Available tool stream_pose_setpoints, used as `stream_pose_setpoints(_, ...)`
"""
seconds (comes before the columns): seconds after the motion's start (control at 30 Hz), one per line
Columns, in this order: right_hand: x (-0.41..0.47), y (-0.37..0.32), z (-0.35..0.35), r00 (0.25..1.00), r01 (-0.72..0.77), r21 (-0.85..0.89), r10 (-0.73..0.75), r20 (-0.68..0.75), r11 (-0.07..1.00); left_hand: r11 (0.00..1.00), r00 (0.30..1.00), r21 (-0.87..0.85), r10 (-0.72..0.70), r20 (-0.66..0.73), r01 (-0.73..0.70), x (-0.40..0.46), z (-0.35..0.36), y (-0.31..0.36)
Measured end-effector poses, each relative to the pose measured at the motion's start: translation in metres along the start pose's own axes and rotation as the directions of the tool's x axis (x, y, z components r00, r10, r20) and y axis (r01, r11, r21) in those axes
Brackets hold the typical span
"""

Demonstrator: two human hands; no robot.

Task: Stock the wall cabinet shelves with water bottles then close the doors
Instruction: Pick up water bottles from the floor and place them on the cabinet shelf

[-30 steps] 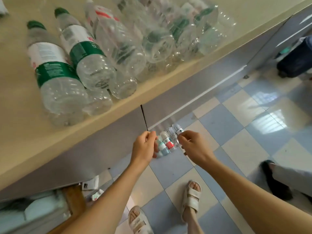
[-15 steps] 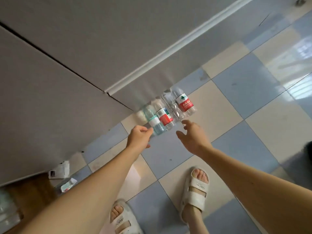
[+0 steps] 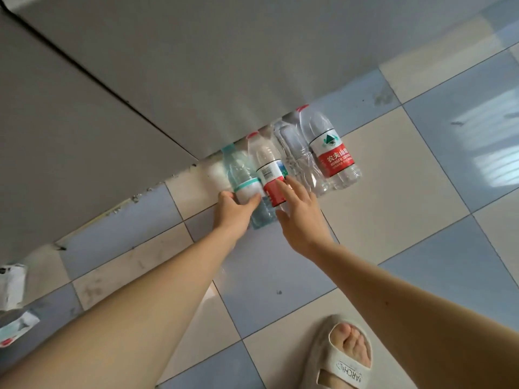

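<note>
Several water bottles stand on the tiled floor against the grey cabinet front (image 3: 118,88). My left hand (image 3: 234,210) is wrapped around the white label of the teal-capped bottle (image 3: 238,167). Beside it is a bottle with a white and red label (image 3: 266,161); my right hand (image 3: 299,217) rests against its red band with fingers spread, not closed around it. Further right stand a clear unlabelled bottle (image 3: 295,153) and a red-labelled bottle (image 3: 331,153). The wall cabinet shelves are out of view.
A dark seam runs between two shut grey doors (image 3: 84,71). My sandalled foot (image 3: 345,357) is at the bottom right on the blue and cream tiles. Paper scraps (image 3: 11,290) lie at the left edge by the cabinet base.
The view has tipped down from the counter with lying bottles to the floor. Both hands dropped from the door seam to the standing bottles, and my left hand closed on the teal-capped one.
</note>
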State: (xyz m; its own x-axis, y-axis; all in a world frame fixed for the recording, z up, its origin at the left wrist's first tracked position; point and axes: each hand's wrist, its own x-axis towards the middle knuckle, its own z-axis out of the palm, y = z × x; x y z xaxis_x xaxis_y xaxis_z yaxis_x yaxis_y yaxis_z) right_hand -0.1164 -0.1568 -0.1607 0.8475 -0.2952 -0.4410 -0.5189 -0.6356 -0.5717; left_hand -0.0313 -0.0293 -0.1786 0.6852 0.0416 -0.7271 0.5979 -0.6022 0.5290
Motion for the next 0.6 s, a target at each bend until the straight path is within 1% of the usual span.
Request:
stream_pose_setpoints(0.07,-0.002,0.005,0.008,1.000,-0.009,-0.062,0.008,-0.020,0.998,0.999,1.000,0.032,-0.003,0.012,0.003,0.003,0.003,-0.005)
stream_pose_setpoints(0.13,-0.003,0.007,0.011,1.000,-0.007,-0.116,0.006,-0.009,0.993,0.998,0.999,0.062,-0.009,0.043,0.007,0.002,0.002,-0.008)
stream_pose_setpoints(0.2,-0.002,0.006,0.012,0.999,-0.030,-0.113,0.032,0.013,0.993,0.999,0.994,0.051,-0.020,0.109,0.014,0.000,-0.004,-0.010)
stream_pose_setpoints(0.27,-0.003,0.003,0.011,0.995,-0.080,-0.079,0.084,0.056,0.994,0.997,0.984,0.076,-0.019,0.175,0.006,-0.006,-0.015,-0.013)
stream_pose_setpoints(0.4,-0.022,-0.001,0.018,0.974,-0.170,0.017,0.166,0.157,0.985,0.970,0.971,0.242,-0.047,0.236,-0.012,-0.022,-0.034,-0.030)
stream_pose_setpoints(0.53,-0.042,0.000,0.028,0.955,-0.240,0.120,0.211,0.209,0.963,0.956,0.964,0.295,-0.087,0.252,0.010,-0.031,-0.045,-0.047)
stream_pose_setpoints(0.6,-0.041,0.000,0.029,0.952,-0.265,0.167,0.230,0.201,0.950,0.953,0.964,0.301,-0.101,0.244,0.024,-0.032,-0.047,-0.050)
